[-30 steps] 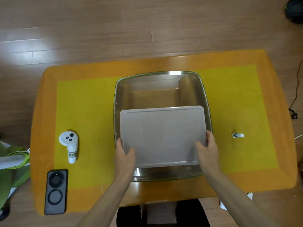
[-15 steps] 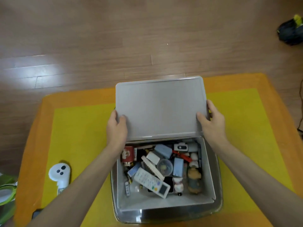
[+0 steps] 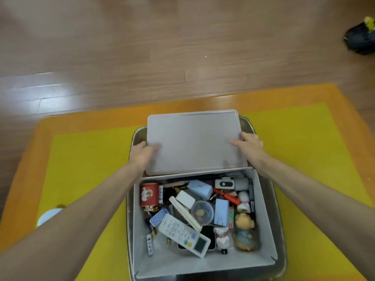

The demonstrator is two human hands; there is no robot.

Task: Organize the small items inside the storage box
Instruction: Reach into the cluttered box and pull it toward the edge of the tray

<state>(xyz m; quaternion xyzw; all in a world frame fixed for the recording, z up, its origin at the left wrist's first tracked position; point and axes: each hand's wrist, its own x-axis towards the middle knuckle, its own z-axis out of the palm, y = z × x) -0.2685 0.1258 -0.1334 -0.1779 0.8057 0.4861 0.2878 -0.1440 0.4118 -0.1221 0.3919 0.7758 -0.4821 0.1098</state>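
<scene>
Both hands have carried the grey lid (image 3: 193, 141) lower and farther back since half a second ago; the left hand (image 3: 142, 154) and right hand (image 3: 250, 148) grip its side edges (thumbs on top). Just nearer than the hands, the storage box (image 3: 263, 224) sits open, its small items (image 3: 194, 211) jumbled inside.

Both hands grip a grey lid: the left hand (image 3: 142, 154) at its left edge, the right hand (image 3: 248, 148) at its right, held over the far end of the open storage box (image 3: 261, 258), which stands mid-worktop (image 3: 304, 142) crammed with a white remote (image 3: 183, 235), a red can (image 3: 149, 194) and a bear figurine (image 3: 244, 232).
</scene>
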